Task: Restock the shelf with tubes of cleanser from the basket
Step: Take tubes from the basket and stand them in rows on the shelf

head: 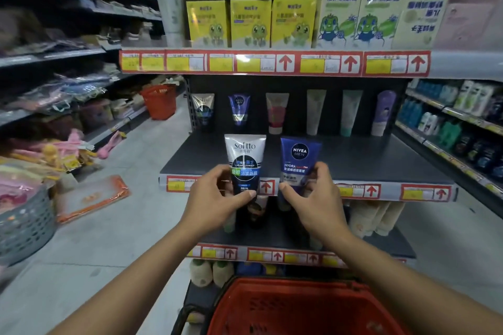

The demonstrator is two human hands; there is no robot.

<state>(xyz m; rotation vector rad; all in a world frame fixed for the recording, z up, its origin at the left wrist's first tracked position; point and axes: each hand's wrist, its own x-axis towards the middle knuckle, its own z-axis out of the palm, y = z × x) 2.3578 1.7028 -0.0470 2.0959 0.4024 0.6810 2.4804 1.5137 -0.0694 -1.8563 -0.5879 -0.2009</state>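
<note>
Shop aisle, dark metal shelf (pixel 353 160) ahead. Nearest, red plastic basket (pixel 299 307). Both forearms reach forward: left hand (pixel 215 198) pinches upright white-and-black Softto tube (pixel 245 160); right hand (pixel 313 196) grips upright blue Nivea tube (pixel 299 158), both above the shelf's front edge. Six tubes (pixel 315 111) stand behind.

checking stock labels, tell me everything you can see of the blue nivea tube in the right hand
The Nivea Men tube is a deep blue, glossy plastic squeeze tube with a round dark logo, "HYDRA" and white Chinese text. It is held upright, flat crimped end up, its lower end hidden in the right hand, whose thumb and fingers pinch its lower part. It sits above the front edge of the dark shelf, beside the Softto tube, apart from it.
</note>
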